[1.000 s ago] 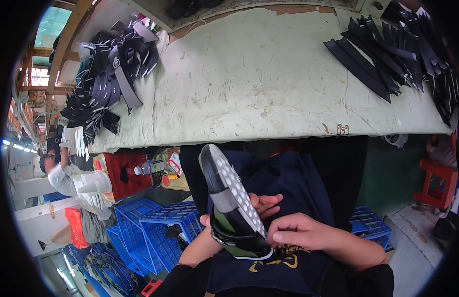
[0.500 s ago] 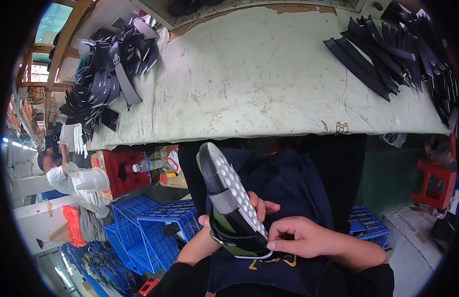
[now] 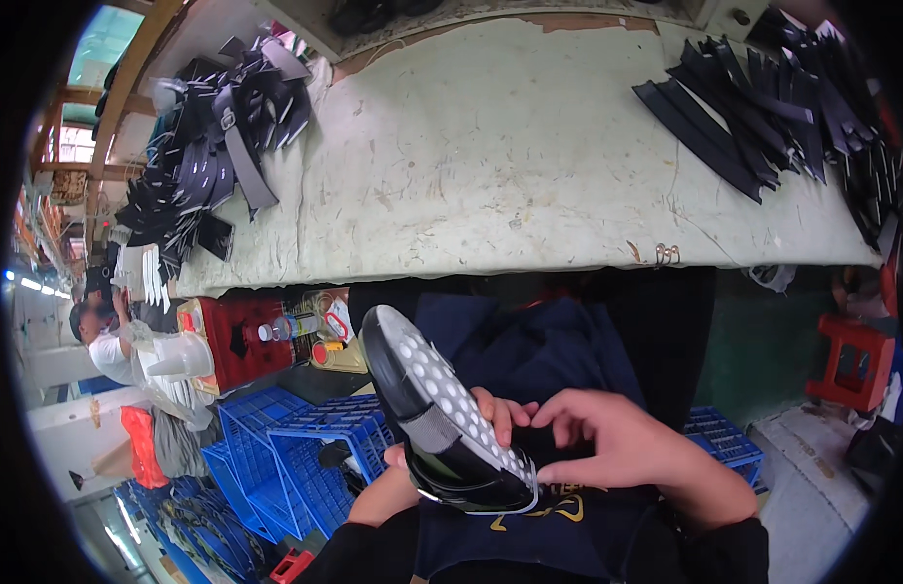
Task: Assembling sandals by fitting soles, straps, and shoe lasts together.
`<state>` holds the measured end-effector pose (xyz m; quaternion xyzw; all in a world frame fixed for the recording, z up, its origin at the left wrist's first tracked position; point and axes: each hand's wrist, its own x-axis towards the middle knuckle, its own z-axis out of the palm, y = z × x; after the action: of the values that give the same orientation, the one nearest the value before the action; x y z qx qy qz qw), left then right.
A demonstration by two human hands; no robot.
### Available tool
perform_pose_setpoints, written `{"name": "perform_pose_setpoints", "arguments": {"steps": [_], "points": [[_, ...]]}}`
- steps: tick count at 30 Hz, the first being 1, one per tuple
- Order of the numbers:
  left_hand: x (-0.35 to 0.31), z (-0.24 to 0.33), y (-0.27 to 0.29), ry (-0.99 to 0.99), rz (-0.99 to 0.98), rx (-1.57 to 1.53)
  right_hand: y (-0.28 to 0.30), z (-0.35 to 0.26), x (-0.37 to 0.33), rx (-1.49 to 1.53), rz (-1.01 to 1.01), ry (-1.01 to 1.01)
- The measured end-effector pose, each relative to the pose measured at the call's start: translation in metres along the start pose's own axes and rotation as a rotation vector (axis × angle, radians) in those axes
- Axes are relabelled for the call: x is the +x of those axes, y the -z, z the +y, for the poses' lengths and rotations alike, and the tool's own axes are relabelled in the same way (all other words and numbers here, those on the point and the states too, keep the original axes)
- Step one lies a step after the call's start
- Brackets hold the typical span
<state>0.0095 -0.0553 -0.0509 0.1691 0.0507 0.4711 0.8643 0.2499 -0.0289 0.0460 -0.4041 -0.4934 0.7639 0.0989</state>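
Observation:
Above my lap, a black sandal stands tilted, its pale sole dotted with round white studs. It has a grey woven band and black straps, with some green inside. My left hand is closed around it, fingers over the studded side and thumb out on the opposite side. At the sandal's lower end is my right hand, its fingers curved and apart from the thumb. The right thumb tip is by the sole's edge, and the fingertips come close to my left fingers. Nothing shows in the right hand.
Ahead lies a pale cloth-covered worktable. Dark straps are heaped at its left and right. Blue crates stand at my left, near a clear bottle. A red stool is at right; another person is far left.
The sandal's upper end has swung left and slightly down, showing more of the studded sole. My right hand has gone from a pinch at the lower edge to spread fingers, raised towards my left fingers.

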Motion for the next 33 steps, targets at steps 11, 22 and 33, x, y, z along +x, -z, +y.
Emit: {"name": "perform_pose_setpoints", "arguments": {"steps": [11,22,33], "points": [[0.023,0.050,-0.064,0.605,0.664,0.726,-0.040,-0.003,0.087,-0.206,0.606,0.904],[0.010,0.029,-0.025,0.363,0.672,0.381,-0.031,0.002,0.095,-0.241,0.665,0.965],[0.017,0.043,-0.043,0.212,0.337,0.318,-0.005,-0.022,0.043,-0.112,0.609,0.606]]}}
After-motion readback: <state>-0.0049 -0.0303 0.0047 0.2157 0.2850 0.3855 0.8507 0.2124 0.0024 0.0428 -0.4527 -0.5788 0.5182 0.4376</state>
